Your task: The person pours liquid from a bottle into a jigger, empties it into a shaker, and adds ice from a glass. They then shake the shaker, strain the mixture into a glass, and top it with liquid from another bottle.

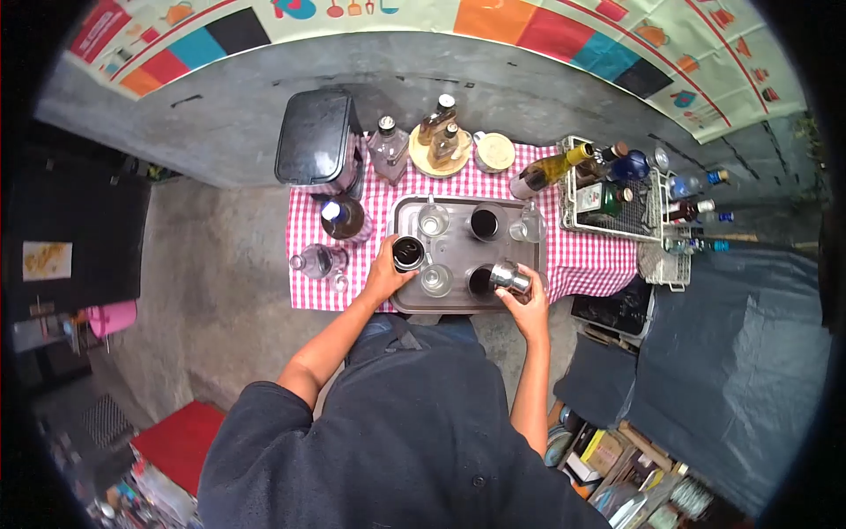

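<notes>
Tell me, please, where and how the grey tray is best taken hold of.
I would grip the tray by its raised rim, at the left and right ends, coming from both sides. It is wide and carries open, dark-filled glasses, so it should stay level. The dark bottle near its left end probably leaves less room.
</notes>
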`<act>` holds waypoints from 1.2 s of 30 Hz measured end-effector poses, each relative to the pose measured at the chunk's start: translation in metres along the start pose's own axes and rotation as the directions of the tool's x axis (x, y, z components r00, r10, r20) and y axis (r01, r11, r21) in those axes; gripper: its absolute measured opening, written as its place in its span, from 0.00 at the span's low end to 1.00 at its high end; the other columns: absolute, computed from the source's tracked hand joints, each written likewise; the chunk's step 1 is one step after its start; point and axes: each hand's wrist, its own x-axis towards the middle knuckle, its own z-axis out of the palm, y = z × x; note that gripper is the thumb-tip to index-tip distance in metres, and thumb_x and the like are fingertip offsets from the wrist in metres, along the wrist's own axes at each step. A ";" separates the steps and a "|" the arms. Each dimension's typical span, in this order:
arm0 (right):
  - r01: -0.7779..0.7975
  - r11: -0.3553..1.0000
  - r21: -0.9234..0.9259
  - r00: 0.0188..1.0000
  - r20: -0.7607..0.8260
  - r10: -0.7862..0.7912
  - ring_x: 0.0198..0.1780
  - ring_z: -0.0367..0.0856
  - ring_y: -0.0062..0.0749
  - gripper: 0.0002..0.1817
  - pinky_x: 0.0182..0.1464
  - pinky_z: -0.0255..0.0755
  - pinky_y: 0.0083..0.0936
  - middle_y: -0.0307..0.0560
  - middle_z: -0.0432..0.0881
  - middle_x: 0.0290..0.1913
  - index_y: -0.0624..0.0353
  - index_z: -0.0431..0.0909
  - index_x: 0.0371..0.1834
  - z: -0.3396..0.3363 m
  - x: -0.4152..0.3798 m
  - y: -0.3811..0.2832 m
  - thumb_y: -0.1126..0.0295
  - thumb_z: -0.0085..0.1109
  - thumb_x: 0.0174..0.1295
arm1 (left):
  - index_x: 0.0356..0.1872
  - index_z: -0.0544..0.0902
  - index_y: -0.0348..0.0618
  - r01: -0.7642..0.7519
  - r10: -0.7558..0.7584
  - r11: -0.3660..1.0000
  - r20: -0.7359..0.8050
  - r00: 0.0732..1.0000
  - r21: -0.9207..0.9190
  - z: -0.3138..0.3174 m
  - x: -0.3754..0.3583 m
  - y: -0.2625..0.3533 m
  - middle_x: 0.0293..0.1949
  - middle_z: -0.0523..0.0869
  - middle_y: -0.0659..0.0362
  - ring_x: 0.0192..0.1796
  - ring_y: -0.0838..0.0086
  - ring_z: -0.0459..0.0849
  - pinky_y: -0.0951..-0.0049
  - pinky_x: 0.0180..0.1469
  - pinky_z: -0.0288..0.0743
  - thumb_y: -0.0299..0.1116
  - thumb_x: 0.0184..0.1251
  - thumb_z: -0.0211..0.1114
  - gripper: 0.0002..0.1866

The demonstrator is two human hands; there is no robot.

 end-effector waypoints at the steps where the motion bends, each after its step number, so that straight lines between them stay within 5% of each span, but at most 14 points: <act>1: -0.030 0.999 0.030 0.999 -0.014 0.031 0.47 0.83 0.27 0.35 0.52 0.78 0.26 0.46 0.81 0.51 0.60 0.73 0.63 0.004 -0.005 -0.006 0.73 0.77 0.50 | 0.67 0.63 0.38 0.007 -0.007 1.000 -0.006 1.000 -0.020 0.003 0.002 -0.006 0.63 0.74 0.43 0.65 0.49 0.76 0.58 0.65 0.72 0.35 0.46 0.80 0.46; 11: -0.095 0.939 0.331 0.995 0.023 0.092 0.48 0.83 0.27 0.33 0.54 0.78 0.25 0.45 0.80 0.50 0.64 0.68 0.65 0.036 -0.021 -0.031 0.78 0.72 0.55 | 0.61 0.69 0.39 -0.141 0.135 0.981 -0.057 0.989 -0.134 -0.030 0.003 0.021 0.53 0.81 0.48 0.58 0.56 0.81 0.62 0.59 0.75 0.34 0.46 0.80 0.40; 15: -0.118 0.906 0.406 0.988 0.138 0.067 0.47 0.83 0.27 0.32 0.53 0.78 0.27 0.45 0.82 0.48 0.62 0.68 0.65 0.051 -0.019 -0.063 0.76 0.71 0.57 | 0.60 0.71 0.36 -0.177 0.202 0.922 0.038 0.979 -0.343 -0.059 -0.005 0.050 0.53 0.81 0.50 0.58 0.63 0.81 0.65 0.61 0.74 0.34 0.42 0.82 0.41; 21: -0.023 0.965 0.260 0.950 0.305 -0.060 0.49 0.82 0.26 0.33 0.55 0.77 0.26 0.42 0.76 0.53 0.58 0.66 0.64 0.057 -0.003 -0.111 0.73 0.71 0.57 | 0.60 0.71 0.37 -0.264 0.323 0.864 0.070 0.944 -0.428 -0.086 -0.022 0.112 0.53 0.76 0.52 0.58 0.63 0.75 0.64 0.64 0.68 0.36 0.40 0.82 0.42; 24: 0.025 0.983 0.182 0.915 0.392 -0.096 0.48 0.81 0.25 0.34 0.54 0.77 0.26 0.42 0.75 0.54 0.58 0.65 0.65 0.050 0.003 -0.135 0.73 0.71 0.56 | 0.60 0.73 0.37 -0.380 0.428 0.867 0.093 0.899 -0.322 -0.092 -0.023 0.134 0.53 0.76 0.52 0.59 0.61 0.75 0.62 0.64 0.68 0.38 0.40 0.81 0.41; 28: 0.133 0.991 -0.003 0.848 0.518 -0.112 0.51 0.79 0.26 0.37 0.54 0.77 0.26 0.45 0.72 0.57 0.58 0.64 0.66 0.030 0.006 -0.160 0.75 0.73 0.53 | 0.62 0.73 0.37 -0.352 0.395 0.890 0.103 0.913 -0.288 -0.085 -0.026 0.163 0.55 0.77 0.49 0.60 0.57 0.78 0.60 0.65 0.70 0.41 0.38 0.81 0.45; 32: 0.199 0.972 0.127 0.830 0.506 -0.236 0.60 0.73 0.29 0.41 0.56 0.75 0.27 0.48 0.71 0.61 0.59 0.62 0.68 0.013 0.010 -0.168 0.74 0.75 0.51 | 0.67 0.69 0.36 -0.367 0.408 0.882 0.090 0.908 -0.297 -0.068 -0.024 0.182 0.60 0.77 0.47 0.64 0.59 0.78 0.62 0.67 0.70 0.40 0.39 0.82 0.49; 34: 0.353 0.934 0.063 0.822 0.457 -0.341 0.55 0.77 0.29 0.39 0.52 0.77 0.27 0.47 0.76 0.55 0.57 0.64 0.65 0.003 0.012 -0.176 0.70 0.76 0.51 | 0.66 0.69 0.34 -0.350 0.396 0.887 0.106 0.912 -0.302 -0.061 -0.023 0.192 0.61 0.77 0.46 0.65 0.59 0.77 0.62 0.67 0.69 0.41 0.40 0.83 0.49; 36: 0.276 0.959 0.067 0.842 0.463 -0.275 0.54 0.78 0.31 0.39 0.54 0.77 0.29 0.49 0.76 0.56 0.58 0.65 0.65 -0.007 0.016 -0.173 0.67 0.77 0.51 | 0.66 0.69 0.35 -0.378 0.405 0.894 0.077 0.911 -0.239 -0.050 -0.024 0.201 0.60 0.77 0.46 0.64 0.59 0.78 0.62 0.66 0.70 0.41 0.40 0.83 0.49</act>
